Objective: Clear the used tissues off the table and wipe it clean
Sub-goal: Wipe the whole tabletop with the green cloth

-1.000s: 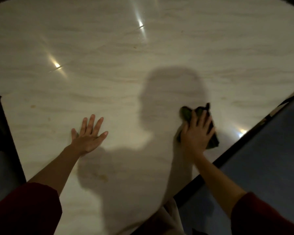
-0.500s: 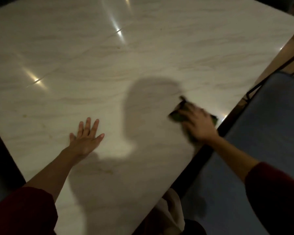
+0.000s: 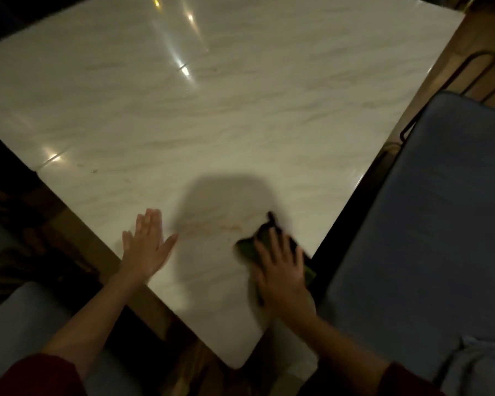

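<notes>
A pale marble-patterned table (image 3: 240,110) fills most of the view in dim light. My right hand (image 3: 283,275) presses a dark green cloth (image 3: 252,247) flat on the table near its right edge and near corner. The cloth pokes out past my fingers; part of it is hidden under the palm. My left hand (image 3: 146,247) lies flat on the table near its left edge, fingers spread, holding nothing. A faint brownish smear (image 3: 220,228) marks the surface between the hands. No tissues show on the table.
A blue padded seat (image 3: 426,224) with a dark metal frame (image 3: 440,81) stands close along the table's right edge. Another pale seat (image 3: 20,324) is at the lower left. A light cloth (image 3: 480,364) lies on the blue seat at the lower right.
The view has swung so the table's near corner shows. My right hand has slid the cloth back toward me along the right edge. My left hand stays flat.
</notes>
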